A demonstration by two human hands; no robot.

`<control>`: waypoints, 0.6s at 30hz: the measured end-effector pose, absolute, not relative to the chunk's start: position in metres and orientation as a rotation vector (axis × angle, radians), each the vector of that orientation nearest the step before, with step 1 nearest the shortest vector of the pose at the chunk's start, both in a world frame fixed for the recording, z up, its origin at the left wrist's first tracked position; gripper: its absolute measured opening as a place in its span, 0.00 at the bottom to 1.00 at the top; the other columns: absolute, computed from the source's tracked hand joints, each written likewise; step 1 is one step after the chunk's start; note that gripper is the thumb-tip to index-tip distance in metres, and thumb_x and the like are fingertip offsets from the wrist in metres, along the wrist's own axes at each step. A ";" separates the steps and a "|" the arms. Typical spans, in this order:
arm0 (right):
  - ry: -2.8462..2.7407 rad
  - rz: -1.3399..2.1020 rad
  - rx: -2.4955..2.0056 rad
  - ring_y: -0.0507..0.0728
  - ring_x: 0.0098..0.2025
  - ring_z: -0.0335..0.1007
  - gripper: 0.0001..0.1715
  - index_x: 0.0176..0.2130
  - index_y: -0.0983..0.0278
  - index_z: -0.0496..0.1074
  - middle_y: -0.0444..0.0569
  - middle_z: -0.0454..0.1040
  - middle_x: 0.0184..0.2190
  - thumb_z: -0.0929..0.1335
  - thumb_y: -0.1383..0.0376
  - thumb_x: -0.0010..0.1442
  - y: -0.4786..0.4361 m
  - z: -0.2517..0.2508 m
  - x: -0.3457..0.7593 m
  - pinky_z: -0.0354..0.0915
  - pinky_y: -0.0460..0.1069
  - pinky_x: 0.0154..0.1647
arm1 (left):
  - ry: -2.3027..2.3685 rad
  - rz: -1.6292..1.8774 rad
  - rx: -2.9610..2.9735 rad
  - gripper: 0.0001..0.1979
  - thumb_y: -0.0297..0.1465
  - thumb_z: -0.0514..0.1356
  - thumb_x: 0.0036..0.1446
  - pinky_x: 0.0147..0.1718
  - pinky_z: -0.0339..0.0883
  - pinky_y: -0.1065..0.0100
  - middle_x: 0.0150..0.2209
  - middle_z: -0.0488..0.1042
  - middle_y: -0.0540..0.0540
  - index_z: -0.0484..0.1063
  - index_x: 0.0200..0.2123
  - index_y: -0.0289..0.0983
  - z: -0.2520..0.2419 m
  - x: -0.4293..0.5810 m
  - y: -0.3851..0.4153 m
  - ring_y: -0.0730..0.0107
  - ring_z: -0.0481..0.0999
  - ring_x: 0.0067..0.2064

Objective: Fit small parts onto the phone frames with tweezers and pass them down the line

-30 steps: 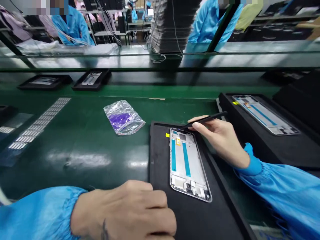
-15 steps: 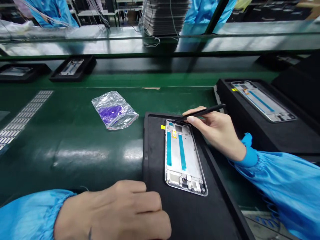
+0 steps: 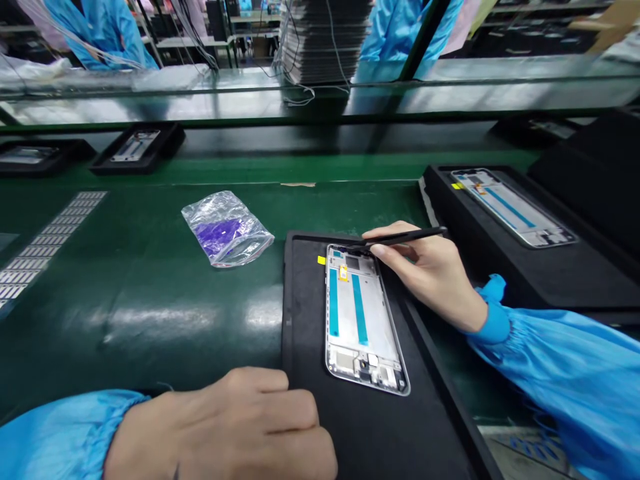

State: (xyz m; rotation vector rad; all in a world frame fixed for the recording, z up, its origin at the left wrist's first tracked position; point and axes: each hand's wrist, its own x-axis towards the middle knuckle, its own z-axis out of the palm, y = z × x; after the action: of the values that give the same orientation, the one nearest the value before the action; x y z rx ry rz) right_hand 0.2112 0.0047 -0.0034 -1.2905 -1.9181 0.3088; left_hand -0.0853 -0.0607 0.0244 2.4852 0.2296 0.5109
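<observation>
Since the frame half a second ago, the slender black tool [image 3: 415, 235] in the right hand [image 3: 433, 277] has tipped to a flatter slant, its back end lower against the phone frame [image 3: 380, 300], while that frame keeps its place in the black tray [image 3: 306, 320]. The right grip is clamped on the tool, thumb and fingers pinching it, with the tip at the frame's far end; whether it touches is too fine to tell. The silver frame lies flat, inner side up, bearing two blue strips [image 3: 359, 310], a small yellow-orange piece [image 3: 343, 273] and a bright yellow tab [image 3: 321, 261] that sticks out past its left edge. The left hand [image 3: 230, 427] rests by the tray's near left side, fingers curled together; whether its grip holds anything cannot be told. On the green worktop [image 3: 150, 260], left of the tray, lies a clear plastic bag [image 3: 226, 229] with purple in it, and farther left runs a row of pale labels [image 3: 53, 240]. To the right, a second phone frame [image 3: 520, 210] with similar blue strips lies in a thick black holder [image 3: 565, 273].
</observation>
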 end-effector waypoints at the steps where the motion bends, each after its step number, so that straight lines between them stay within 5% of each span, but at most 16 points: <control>1: -1.931 0.306 -1.288 0.56 0.41 0.79 0.07 0.42 0.61 0.78 0.49 0.81 0.42 0.69 0.66 0.65 0.005 -0.004 0.211 0.75 0.51 0.40 | 0.239 0.513 2.480 0.18 0.28 0.42 0.75 0.26 0.58 0.71 0.28 0.67 0.54 0.65 0.33 0.36 0.024 -0.085 -0.060 0.79 0.63 0.27; 18: -1.948 0.275 -1.275 0.58 0.41 0.78 0.10 0.46 0.59 0.77 0.49 0.80 0.41 0.68 0.64 0.65 0.005 -0.004 0.209 0.76 0.53 0.41 | 0.120 0.617 2.588 0.17 0.28 0.41 0.75 0.25 0.54 0.66 0.30 0.69 0.53 0.62 0.34 0.37 0.012 -0.084 -0.058 0.74 0.64 0.30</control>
State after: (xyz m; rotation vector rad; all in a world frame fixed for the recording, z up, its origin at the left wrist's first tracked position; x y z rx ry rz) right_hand 0.2087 0.0049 -0.0040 -1.2745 -1.9481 0.2750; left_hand -0.0844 -0.0579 0.0125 2.5884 0.1199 0.6169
